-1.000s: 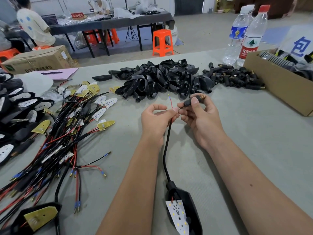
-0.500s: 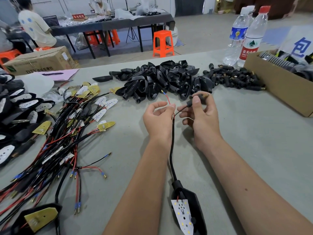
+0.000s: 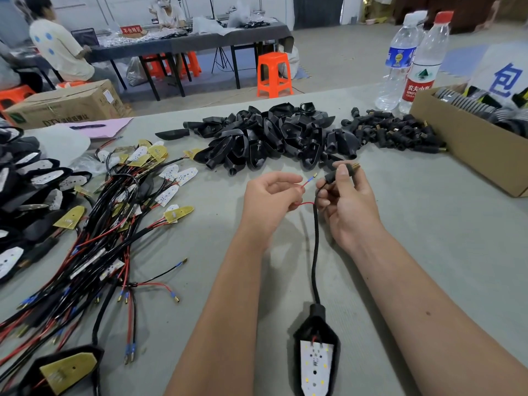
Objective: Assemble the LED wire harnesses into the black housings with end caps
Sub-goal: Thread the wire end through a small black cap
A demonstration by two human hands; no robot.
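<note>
We are pinching the red wire [image 3: 303,185] in the left hand [image 3: 271,201] and the cap [image 3: 341,172] in the right hand [image 3: 350,207]; the board is sitting in its housing [image 3: 315,355], and the piles above and at left are waiting.

Black housings [image 3: 271,135]; red wire [image 3: 304,203]; orange stool [image 3: 275,74].

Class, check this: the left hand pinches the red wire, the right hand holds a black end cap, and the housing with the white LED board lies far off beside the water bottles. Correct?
Not quite. The housing with its white LED board lies near the person, between the forearms, far from the water bottles, as the head view shows. The left hand does pinch the red wire, and the right hand holds the black end cap.
</note>
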